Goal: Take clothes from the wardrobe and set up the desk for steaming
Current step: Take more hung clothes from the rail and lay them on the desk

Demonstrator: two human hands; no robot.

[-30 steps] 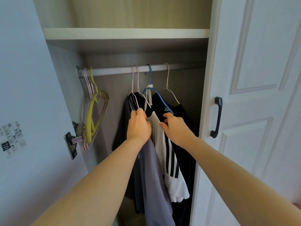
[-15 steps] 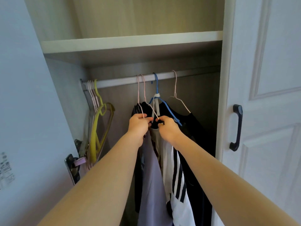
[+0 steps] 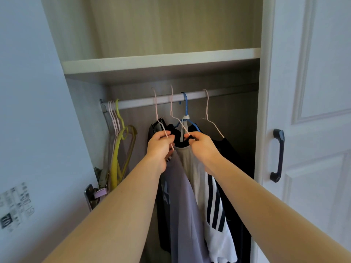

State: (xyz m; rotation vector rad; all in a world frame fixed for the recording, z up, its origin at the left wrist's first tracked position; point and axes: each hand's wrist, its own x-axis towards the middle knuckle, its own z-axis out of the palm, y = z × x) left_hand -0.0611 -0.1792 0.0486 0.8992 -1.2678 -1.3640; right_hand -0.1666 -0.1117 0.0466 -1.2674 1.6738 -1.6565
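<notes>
Clothes (image 3: 182, 196) are hung inside the wardrobe (image 3: 263, 130) on a rail (image 3: 144, 100). A pink hanger (image 3: 161, 122) is pinched by the left hand (image 3: 160, 147), a dark collar by the right hand (image 3: 201, 144). Beyond the right grip, black garments are lost in shadow; hems are cut off below.

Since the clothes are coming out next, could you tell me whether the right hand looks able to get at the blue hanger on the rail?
Probably yes. The right hand grips a pink wire hanger just below the blue hanger, with nothing between them; it would need to release the wire hanger first.
</notes>
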